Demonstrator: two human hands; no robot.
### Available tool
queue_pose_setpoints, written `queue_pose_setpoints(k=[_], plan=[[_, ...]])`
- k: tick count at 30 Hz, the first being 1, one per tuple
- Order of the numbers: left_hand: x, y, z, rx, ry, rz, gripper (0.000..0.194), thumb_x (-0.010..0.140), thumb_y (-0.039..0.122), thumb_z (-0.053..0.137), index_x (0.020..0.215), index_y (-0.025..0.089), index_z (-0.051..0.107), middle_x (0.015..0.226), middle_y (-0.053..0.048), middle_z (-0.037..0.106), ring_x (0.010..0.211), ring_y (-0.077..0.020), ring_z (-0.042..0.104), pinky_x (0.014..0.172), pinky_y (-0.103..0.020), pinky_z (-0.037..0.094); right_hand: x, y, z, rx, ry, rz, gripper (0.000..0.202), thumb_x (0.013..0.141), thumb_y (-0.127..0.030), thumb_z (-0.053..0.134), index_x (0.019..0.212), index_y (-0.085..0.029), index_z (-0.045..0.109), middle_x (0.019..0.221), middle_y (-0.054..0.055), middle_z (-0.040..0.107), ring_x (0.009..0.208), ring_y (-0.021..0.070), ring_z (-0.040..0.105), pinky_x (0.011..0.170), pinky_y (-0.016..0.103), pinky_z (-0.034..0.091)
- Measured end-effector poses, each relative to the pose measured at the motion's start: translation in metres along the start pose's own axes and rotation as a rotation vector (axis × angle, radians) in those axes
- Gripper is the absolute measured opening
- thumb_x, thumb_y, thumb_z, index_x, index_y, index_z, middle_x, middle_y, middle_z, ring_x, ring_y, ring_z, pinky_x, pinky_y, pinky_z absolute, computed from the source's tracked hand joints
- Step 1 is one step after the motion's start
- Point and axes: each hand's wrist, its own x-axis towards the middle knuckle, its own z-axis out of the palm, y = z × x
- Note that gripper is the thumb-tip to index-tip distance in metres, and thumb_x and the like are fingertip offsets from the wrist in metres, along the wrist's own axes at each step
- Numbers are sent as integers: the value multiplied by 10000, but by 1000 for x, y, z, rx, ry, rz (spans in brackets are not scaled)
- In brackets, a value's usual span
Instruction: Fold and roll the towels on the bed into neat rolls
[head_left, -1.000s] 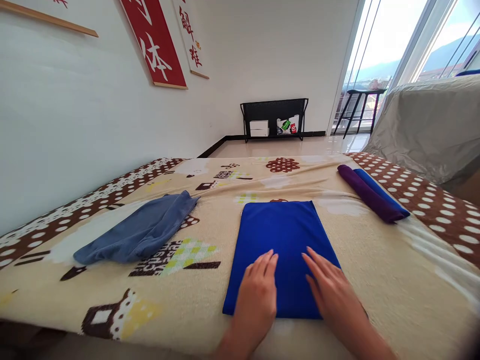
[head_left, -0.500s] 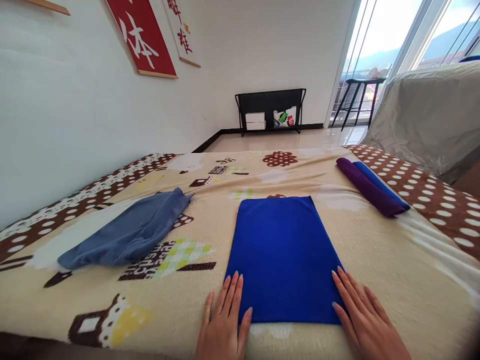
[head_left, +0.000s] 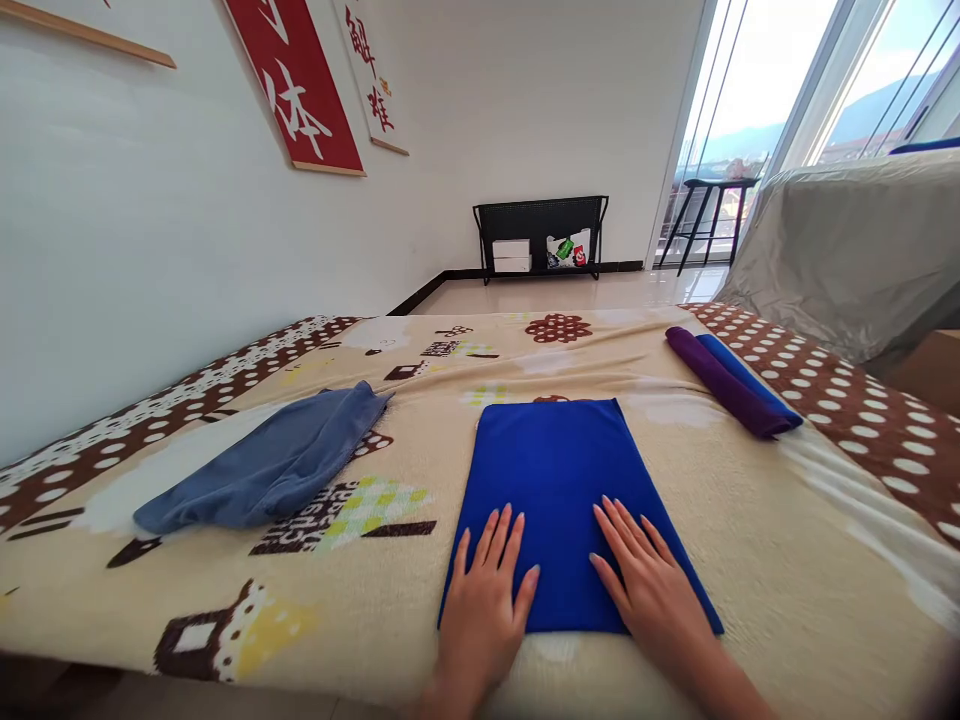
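Note:
A bright blue cloth [head_left: 555,480] lies flat in a neat rectangle at the near middle of the patterned blanket [head_left: 795,570]. On its near left part rests my left hand [head_left: 486,590], palm down with fingers spread. My right hand [head_left: 649,575] lies palm down on its near right part, fingers extended and thumb apart. Neither hand grips anything. To the left is a loosely crumpled grey-blue cloth [head_left: 262,460]. A rolled purple cloth [head_left: 724,385] and a rolled blue cloth [head_left: 750,380] lie side by side at the far right.
Beyond the bed stands a black rack [head_left: 540,235] with white boxes and a printed bag. A covered piece of furniture [head_left: 847,250] is at the right, near a dark stool [head_left: 709,225]. Scrolls hang on the left wall.
Both hands have moved inward and slightly forward, from the side edges of the blue cloth onto its surface. The view has shifted slightly.

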Motion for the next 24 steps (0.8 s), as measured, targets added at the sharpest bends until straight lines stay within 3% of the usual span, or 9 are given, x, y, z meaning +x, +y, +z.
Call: queue_pose_setpoints(k=[3,6,9,11,14,16,19,24], plan=[[-32,-28,-11,44,12,35,582,994,369,396,1548,291,234,1554,-39,403,1405,-227,427,1169,-483,310,-29,26,-9,-24,27,17,648,979,-535,401,1524,-190,333,1544,54,370,1416,244,383,1140,480,365],[-14,-27,-28,29,-24,59,531,995,377,381,1510,250,357,1526,-67,447,1399,-245,435,1187,-530,264,-6,26,-22,35,-18,15,550,989,-487,385,1401,-149,524,1477,106,469,1395,279,413,1147,508,343],[57,-5,-36,-62,-117,67,535,986,261,333,1519,210,339,1592,-57,328,1470,-212,310,1200,-480,263,65,4,-23,138,-104,-40,462,1001,-278,317,1372,-134,552,1512,103,427,1434,231,351,1195,436,276],[115,8,-30,-102,-143,54,589,935,142,329,1523,163,325,1612,-69,275,1488,-188,261,1206,-422,258,118,-10,-13,162,-113,-46,480,985,-182,294,1414,-124,501,1525,101,413,1437,186,344,1190,365,280],[181,10,-5,-95,-117,-7,580,930,125,304,1509,94,341,1596,-135,296,1485,-218,271,1197,-437,263,176,-12,12,172,-111,3,470,1007,-277,394,1456,-143,433,1528,128,407,1419,219,372,1173,440,299],[201,-5,14,-90,-109,-27,539,971,212,300,1500,129,369,1583,-119,338,1474,-219,299,1197,-443,259,193,4,27,172,-124,16,520,988,-413,480,1452,-185,432,1526,122,407,1403,254,390,1164,529,280],[204,-44,33,-76,-94,-66,535,1006,402,296,1500,211,375,1587,-71,346,1476,-219,294,1208,-466,214,193,49,40,150,-155,49,550,1000,-502,399,1480,-232,407,1559,84,366,1445,232,322,1197,502,214],[198,-101,40,-32,-57,-217,624,1009,512,221,1516,160,316,1593,-141,317,1475,-265,288,1199,-539,167,180,125,49,64,-177,256,686,1006,-559,211,1550,-145,261,1595,101,272,1491,218,212,1223,463,131]])
